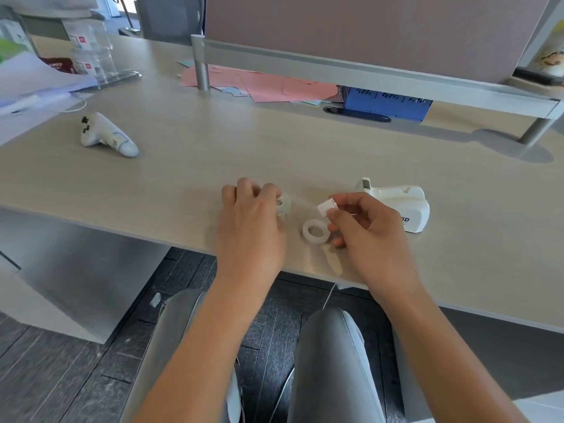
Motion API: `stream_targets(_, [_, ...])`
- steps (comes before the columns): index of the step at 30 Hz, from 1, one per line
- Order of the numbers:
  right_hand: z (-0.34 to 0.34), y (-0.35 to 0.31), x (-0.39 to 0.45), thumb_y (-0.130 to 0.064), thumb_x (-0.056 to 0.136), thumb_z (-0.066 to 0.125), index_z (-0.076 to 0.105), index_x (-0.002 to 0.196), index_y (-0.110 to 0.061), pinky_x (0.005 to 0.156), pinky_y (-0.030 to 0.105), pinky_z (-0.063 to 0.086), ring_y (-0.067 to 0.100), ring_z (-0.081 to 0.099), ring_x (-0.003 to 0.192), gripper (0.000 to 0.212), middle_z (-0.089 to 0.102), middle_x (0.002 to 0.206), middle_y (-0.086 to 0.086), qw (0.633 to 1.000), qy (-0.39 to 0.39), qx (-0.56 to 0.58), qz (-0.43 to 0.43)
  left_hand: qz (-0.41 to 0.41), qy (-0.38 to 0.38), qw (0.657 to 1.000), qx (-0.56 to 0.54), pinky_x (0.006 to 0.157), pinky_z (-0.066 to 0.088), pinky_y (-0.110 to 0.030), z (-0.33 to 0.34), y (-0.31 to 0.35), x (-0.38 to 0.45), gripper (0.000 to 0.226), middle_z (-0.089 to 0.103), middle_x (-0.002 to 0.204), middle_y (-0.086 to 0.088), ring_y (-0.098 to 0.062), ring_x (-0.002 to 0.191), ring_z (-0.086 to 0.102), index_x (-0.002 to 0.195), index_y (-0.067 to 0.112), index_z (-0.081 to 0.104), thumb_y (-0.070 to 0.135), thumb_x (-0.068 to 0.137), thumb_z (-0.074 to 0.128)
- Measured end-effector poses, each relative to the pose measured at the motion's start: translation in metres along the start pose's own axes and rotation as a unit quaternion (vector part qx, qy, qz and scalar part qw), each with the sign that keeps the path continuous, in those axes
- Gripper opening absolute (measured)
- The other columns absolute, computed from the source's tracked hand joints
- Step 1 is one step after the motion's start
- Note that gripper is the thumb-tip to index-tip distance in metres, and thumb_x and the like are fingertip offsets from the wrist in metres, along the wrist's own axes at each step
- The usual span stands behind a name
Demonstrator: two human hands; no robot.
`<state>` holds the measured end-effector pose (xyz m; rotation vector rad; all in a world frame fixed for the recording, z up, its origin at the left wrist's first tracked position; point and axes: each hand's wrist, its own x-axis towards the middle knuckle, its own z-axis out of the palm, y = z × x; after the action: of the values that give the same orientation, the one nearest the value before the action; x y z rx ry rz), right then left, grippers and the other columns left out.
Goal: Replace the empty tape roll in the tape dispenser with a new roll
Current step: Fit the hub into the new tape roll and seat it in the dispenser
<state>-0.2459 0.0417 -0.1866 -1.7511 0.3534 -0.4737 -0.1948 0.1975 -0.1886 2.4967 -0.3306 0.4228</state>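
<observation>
A white tape dispenser [403,206] stands on the desk to the right of both hands. My left hand [250,221] is closed on a translucent tape roll [283,204], which sticks out past its fingertips just above the desk. My right hand [363,224] pinches a small white plastic piece [326,207] between thumb and forefinger. A white ring-shaped roll [316,232] lies flat on the desk between the two hands, close to my right fingers. A strip of white tape [334,261] lies under my right hand near the desk's front edge.
A white handheld controller [105,135] lies at the left of the wooden desk [213,154]. Pink papers [259,83] and a blue box [387,105] sit under the partition rail at the back. Papers and clear holders [91,56] are stacked at the far left.
</observation>
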Motion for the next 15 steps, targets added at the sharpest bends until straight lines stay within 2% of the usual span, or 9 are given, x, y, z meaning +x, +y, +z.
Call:
stream_targets(4, [-0.003,0.000,0.000,-0.006,0.097,0.067,0.075,0.105,-0.010,0.052,0.016,0.053,0.005,0.062,0.050,0.012,0.072,0.084,0.009,1.000,-0.003,0.007,-0.003,0.019,-0.036,0.998,0.042,0.092,0.042,-0.041,0.003,-0.008,0.010,0.033,0.058,0.130,-0.001,-0.029,0.125,0.049,0.123,0.025,0.068,0.010,0.096,0.058])
stream_targets(9, [-0.004,-0.006,-0.005,-0.006,0.097,0.067,0.075,0.101,-0.013,0.051,0.013,0.051,0.005,0.059,0.050,0.012,0.071,0.082,0.009,1.000,0.001,0.017,-0.002,0.018,-0.031,0.999,0.033,0.094,0.044,-0.041,0.008,-0.012,0.016,0.021,0.058,0.121,-0.002,-0.028,0.119,0.053,0.116,0.025,0.072,0.030,0.098,0.064])
stream_targets(12, [-0.006,-0.009,-0.009,-0.005,0.098,0.067,0.075,0.095,-0.019,0.052,0.015,0.052,0.009,0.058,0.053,0.016,0.069,0.079,0.008,0.999,0.008,0.048,0.002,0.006,-0.001,0.996,-0.091,0.086,0.046,-0.036,0.010,-0.009,0.019,0.017,0.060,0.117,-0.003,-0.024,0.114,0.055,0.108,0.023,0.073,0.034,0.098,0.065])
stream_targets(15, [-0.011,-0.013,-0.013,-0.008,0.097,0.069,0.077,0.101,-0.020,0.059,0.016,0.053,0.010,0.064,0.064,0.015,0.074,0.084,0.003,0.998,0.030,0.063,-0.009,-0.046,0.019,0.950,-0.309,0.084,0.047,-0.026,0.005,0.007,0.017,0.011,0.071,0.109,0.003,-0.014,0.102,0.065,0.098,0.020,0.074,0.029,0.098,0.067])
